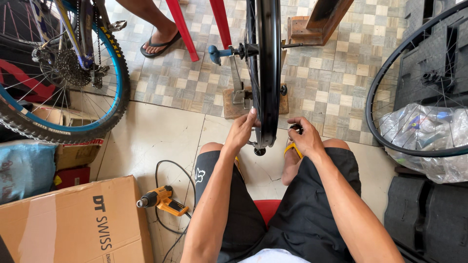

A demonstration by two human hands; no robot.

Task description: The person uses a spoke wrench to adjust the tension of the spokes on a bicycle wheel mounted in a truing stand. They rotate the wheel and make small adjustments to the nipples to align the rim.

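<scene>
Looking down, I see the rim [268,73] standing on edge in a truing stand [239,90], its plane running straight away from me, so its long axis points from my knees toward the tiled floor [341,73]. My left hand [242,130] lies on the rim's left flank near the bottom, fingers pressed against it. My right hand [304,137] sits just right of the rim, its grip pinched on a small dark tool [296,128]; what kind I cannot tell. Both hands are about equally close, one on each side, with the rim between them.

To the left stand a bike wheel [63,73] with its cassette, a cardboard box [73,224] and an orange drill [161,198] on the floor. Another person's sandalled foot [161,41] shows beyond. At right a bare rim [390,141] leans over a plastic bag [429,131]. Nothing blocks either hand.
</scene>
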